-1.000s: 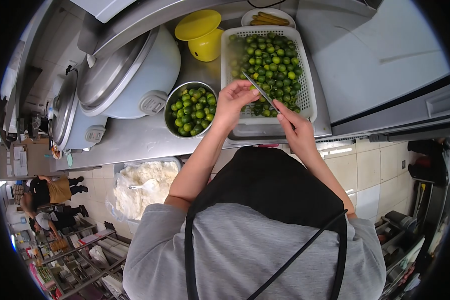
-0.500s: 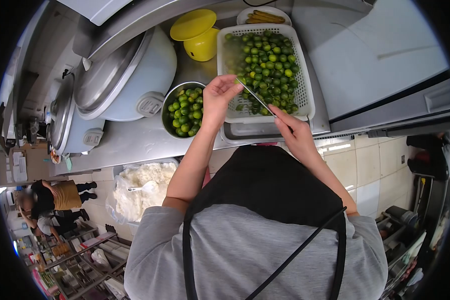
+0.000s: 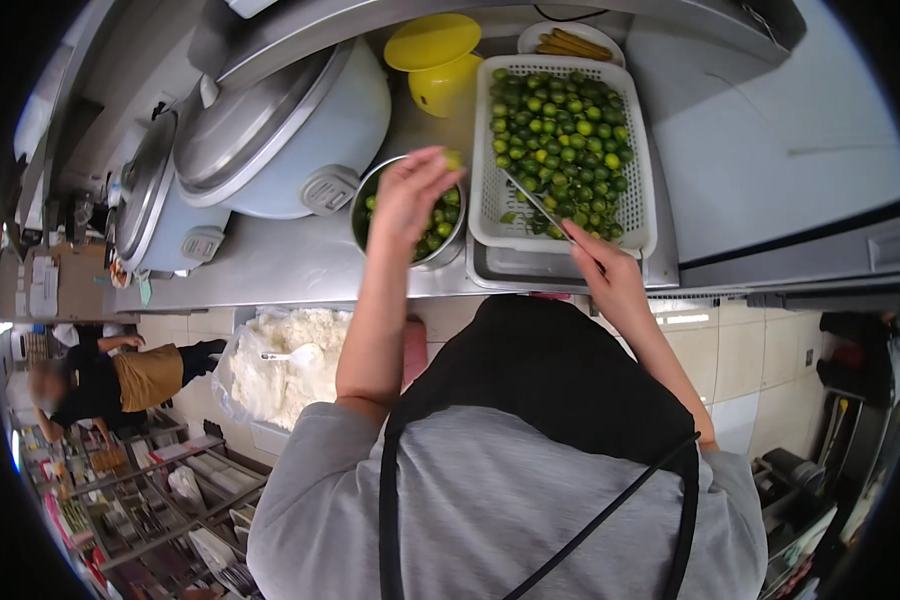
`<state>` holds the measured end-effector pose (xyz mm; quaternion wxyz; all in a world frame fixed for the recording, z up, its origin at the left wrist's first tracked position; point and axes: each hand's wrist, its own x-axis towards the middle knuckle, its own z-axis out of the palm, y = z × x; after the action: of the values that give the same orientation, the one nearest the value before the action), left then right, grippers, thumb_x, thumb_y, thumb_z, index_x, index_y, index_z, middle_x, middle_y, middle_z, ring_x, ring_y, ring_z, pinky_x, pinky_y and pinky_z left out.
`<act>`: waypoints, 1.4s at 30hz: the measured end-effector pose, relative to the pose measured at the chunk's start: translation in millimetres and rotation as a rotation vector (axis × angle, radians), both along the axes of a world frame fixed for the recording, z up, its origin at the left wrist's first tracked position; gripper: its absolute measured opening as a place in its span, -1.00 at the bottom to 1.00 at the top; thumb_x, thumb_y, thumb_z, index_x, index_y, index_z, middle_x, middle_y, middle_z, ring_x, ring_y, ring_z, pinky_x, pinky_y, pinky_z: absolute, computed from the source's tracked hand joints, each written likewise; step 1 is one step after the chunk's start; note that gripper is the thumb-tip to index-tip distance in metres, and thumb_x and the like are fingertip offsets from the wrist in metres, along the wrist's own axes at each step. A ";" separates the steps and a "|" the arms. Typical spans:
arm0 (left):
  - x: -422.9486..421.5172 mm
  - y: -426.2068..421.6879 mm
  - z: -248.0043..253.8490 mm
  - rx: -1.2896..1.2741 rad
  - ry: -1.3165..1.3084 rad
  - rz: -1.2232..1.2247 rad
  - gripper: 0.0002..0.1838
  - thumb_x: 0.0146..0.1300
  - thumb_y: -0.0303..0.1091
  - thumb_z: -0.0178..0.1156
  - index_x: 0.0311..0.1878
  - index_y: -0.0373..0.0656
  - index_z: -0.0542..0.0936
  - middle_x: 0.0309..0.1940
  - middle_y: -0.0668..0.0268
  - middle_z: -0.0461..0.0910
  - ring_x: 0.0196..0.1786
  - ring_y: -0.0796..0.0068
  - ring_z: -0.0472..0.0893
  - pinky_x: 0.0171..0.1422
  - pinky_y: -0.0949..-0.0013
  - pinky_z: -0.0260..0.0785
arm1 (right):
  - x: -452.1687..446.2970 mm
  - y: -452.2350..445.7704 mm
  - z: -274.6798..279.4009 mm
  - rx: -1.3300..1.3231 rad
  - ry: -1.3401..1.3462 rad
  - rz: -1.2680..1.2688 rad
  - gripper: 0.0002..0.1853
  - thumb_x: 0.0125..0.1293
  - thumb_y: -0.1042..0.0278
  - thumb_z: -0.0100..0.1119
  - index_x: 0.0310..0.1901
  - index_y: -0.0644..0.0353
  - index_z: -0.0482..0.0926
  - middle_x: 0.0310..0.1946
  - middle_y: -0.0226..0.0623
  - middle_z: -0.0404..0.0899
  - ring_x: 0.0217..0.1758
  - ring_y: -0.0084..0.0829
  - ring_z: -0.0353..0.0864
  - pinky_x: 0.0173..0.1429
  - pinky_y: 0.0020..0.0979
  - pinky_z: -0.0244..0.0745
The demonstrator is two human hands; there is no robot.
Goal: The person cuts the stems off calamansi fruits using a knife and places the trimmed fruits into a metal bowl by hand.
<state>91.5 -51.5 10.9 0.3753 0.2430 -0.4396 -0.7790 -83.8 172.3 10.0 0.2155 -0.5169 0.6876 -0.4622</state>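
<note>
My left hand point(image 3: 410, 200) is above the metal bowl point(image 3: 450, 252), its fingers pinching a small green lime point(image 3: 453, 160); the hand is a little blurred. Inside the bowl lie several green limes point(image 3: 437, 228), partly hidden by the hand. In my right hand point(image 3: 607, 268) is a knife point(image 3: 538, 204), its blade slanting up and left over the near part of a white perforated basket point(image 3: 484, 205). Many small limes point(image 3: 570, 130) fill much of that basket, with bits of green leaf or peel near its front.
Two big rice cookers point(image 3: 315, 130) stand left of the bowl. Behind are a yellow container point(image 3: 448, 85) and a plate point(image 3: 530, 42) with brownish sticks. Below the counter edge sits a bagged tub of white rice point(image 3: 295, 385) with a scoop. Another person point(image 3: 120, 380) stands far left.
My left hand has moved left from the knife tip at the basket to over the bowl, carrying a lime. The knife stays in my right hand over the basket. The camera view has shifted slightly.
</note>
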 end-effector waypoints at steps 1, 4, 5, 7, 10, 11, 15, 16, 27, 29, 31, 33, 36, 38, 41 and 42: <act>18.5 -13.1 4.0 -0.121 -0.214 0.100 -0.73 0.12 -0.46 0.23 -0.11 -0.34 0.52 -0.25 0.18 0.59 -0.18 0.39 0.59 0.05 0.34 0.45 | -1.7 2.5 -3.9 0.011 -0.031 -0.023 -0.68 0.30 0.31 0.03 0.09 0.07 0.49 -0.13 -0.05 0.58 -0.16 -0.20 0.60 -0.09 -0.40 0.45; 64.6 -45.7 0.6 -0.519 -0.818 0.249 -0.72 -0.03 -0.45 0.32 -0.19 -0.26 0.59 -0.27 0.19 0.60 -0.19 0.29 0.58 -0.01 0.34 0.43 | -11.7 6.9 -7.6 0.066 -0.058 -0.048 -0.68 0.30 0.33 0.03 0.09 0.11 0.48 -0.10 -0.06 0.57 -0.08 -0.21 0.60 -0.02 -0.41 0.43; 72.2 -51.7 -5.3 -0.804 -1.206 0.274 -0.71 -0.11 -0.44 0.35 -0.23 -0.20 0.62 -0.26 0.19 0.61 -0.18 0.25 0.56 -0.01 0.32 0.41 | -13.8 6.9 -7.1 0.052 -0.059 -0.063 -0.67 0.30 0.33 0.03 0.09 0.12 0.48 -0.09 -0.06 0.57 -0.06 -0.21 0.59 0.00 -0.42 0.43; 59.3 -47.6 -12.9 -1.016 -1.198 0.280 -0.71 -0.15 -0.44 0.35 -0.26 -0.15 0.64 -0.25 0.20 0.61 -0.16 0.20 0.53 0.01 0.30 0.38 | -14.3 4.7 -3.3 0.047 -0.056 -0.079 -0.67 0.30 0.33 0.03 0.09 0.14 0.47 -0.05 -0.09 0.55 0.00 -0.25 0.57 0.03 -0.43 0.41; 27.8 -30.6 -25.4 -1.286 -1.280 0.191 -0.66 -0.18 -0.43 0.35 -0.21 -0.11 0.63 -0.22 0.18 0.59 -0.07 0.14 0.45 0.08 0.24 0.31 | -12.1 0.5 4.5 0.059 -0.042 -0.057 -0.67 0.30 0.33 0.03 0.10 0.15 0.47 -0.04 -0.09 0.55 0.02 -0.26 0.56 0.05 -0.43 0.40; 23.2 -29.9 -33.5 -1.309 -1.263 0.205 -0.64 -0.18 -0.45 0.35 -0.19 -0.14 0.62 -0.19 0.16 0.57 -0.11 0.11 0.46 0.07 0.24 0.33 | -12.0 -0.5 7.0 0.056 -0.038 -0.057 -0.67 0.30 0.33 0.03 0.10 0.15 0.47 -0.04 -0.09 0.55 0.02 -0.26 0.56 0.05 -0.43 0.40; 21.4 -37.2 -39.2 -1.148 -1.104 0.263 -0.62 -0.12 -0.55 0.33 -0.14 -0.21 0.56 -0.17 0.17 0.52 -0.22 0.22 0.54 -0.08 0.34 0.42 | -12.6 2.1 6.6 0.049 -0.073 -0.060 -0.66 0.31 0.33 0.03 0.11 0.16 0.45 -0.02 -0.12 0.54 0.04 -0.29 0.55 0.07 -0.44 0.39; 18.1 -31.3 -26.3 -1.155 -1.102 0.262 -0.62 -0.12 -0.55 0.33 -0.14 -0.21 0.56 -0.17 0.17 0.52 -0.22 0.22 0.54 -0.08 0.34 0.42 | -13.3 1.7 5.6 0.026 -0.089 -0.066 -0.66 0.31 0.33 0.03 0.11 0.16 0.45 -0.01 -0.12 0.54 0.05 -0.29 0.54 0.07 -0.44 0.38; 13.5 33.3 46.4 -0.452 -0.177 0.104 -0.66 0.12 -0.61 0.17 0.02 -0.35 0.51 -0.18 0.30 0.49 -0.22 0.57 0.53 -0.05 0.49 0.47 | -15.4 3.5 10.7 0.120 -0.149 -0.116 -0.66 0.31 0.34 0.03 0.11 0.15 0.45 -0.02 -0.14 0.55 0.02 -0.38 0.56 0.05 -0.48 0.38; 15.0 37.0 51.1 -0.433 -0.169 0.107 -0.68 0.15 -0.59 0.15 0.01 -0.36 0.51 -0.18 0.28 0.52 -0.20 0.56 0.54 -0.03 0.47 0.47 | -14.1 2.5 10.7 0.129 -0.153 -0.121 -0.66 0.31 0.34 0.04 0.11 0.15 0.45 -0.02 -0.15 0.55 0.00 -0.38 0.56 0.04 -0.48 0.39; 15.6 39.0 55.2 -0.370 -0.143 0.128 -0.70 0.16 -0.59 0.13 0.00 -0.38 0.50 -0.22 0.24 0.56 -0.20 0.54 0.56 -0.01 0.43 0.49 | -13.6 1.7 10.3 0.116 -0.148 -0.126 -0.66 0.31 0.35 0.04 0.11 0.15 0.45 -0.02 -0.15 0.56 -0.03 -0.38 0.57 0.02 -0.48 0.40; 16.1 39.8 56.0 -0.366 -0.136 0.130 -0.70 0.17 -0.59 0.13 0.00 -0.39 0.50 -0.22 0.23 0.57 -0.20 0.54 0.56 -0.02 0.43 0.49 | -13.8 1.4 9.6 0.119 -0.151 -0.127 -0.66 0.31 0.35 0.04 0.11 0.15 0.45 -0.02 -0.15 0.55 -0.03 -0.38 0.57 0.02 -0.48 0.40; 16.0 40.9 57.6 -0.354 -0.133 0.135 -0.71 0.17 -0.59 0.12 -0.01 -0.39 0.51 -0.23 0.22 0.58 -0.20 0.55 0.56 -0.02 0.42 0.49 | -14.7 2.2 7.5 0.128 -0.164 -0.132 -0.66 0.30 0.35 0.04 0.11 0.14 0.45 -0.01 -0.15 0.55 -0.02 -0.38 0.57 0.03 -0.48 0.39; 15.6 41.7 58.4 -0.345 -0.137 0.137 -0.71 0.16 -0.60 0.11 -0.01 -0.39 0.51 -0.23 0.22 0.58 -0.20 0.55 0.56 -0.02 0.42 0.50 | -14.6 2.4 6.0 0.137 -0.174 -0.135 -0.66 0.31 0.35 0.04 0.12 0.14 0.45 -0.01 -0.15 0.55 -0.01 -0.37 0.57 0.03 -0.48 0.39; 14.5 42.9 58.5 -0.349 -0.129 0.146 -0.72 0.16 -0.60 0.11 -0.03 -0.39 0.51 -0.23 0.23 0.58 -0.20 0.55 0.56 -0.02 0.42 0.50 | -14.2 2.2 4.7 0.102 -0.165 -0.133 -0.66 0.31 0.35 0.04 0.12 0.15 0.45 0.00 -0.15 0.54 0.01 -0.38 0.56 0.05 -0.47 0.39; 13.7 43.5 58.3 -0.358 -0.128 0.148 -0.72 0.15 -0.61 0.11 -0.04 -0.39 0.52 -0.22 0.22 0.58 -0.20 0.55 0.56 -0.01 0.41 0.50 | -13.6 2.2 5.2 0.101 -0.168 -0.133 -0.66 0.31 0.35 0.04 0.12 0.16 0.45 0.00 -0.15 0.54 0.02 -0.37 0.55 0.06 -0.47 0.39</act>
<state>105.2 -8.0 69.2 0.4399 0.2532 -0.5751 -0.6416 -97.4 174.5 15.1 0.2669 -0.4181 0.7224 -0.4819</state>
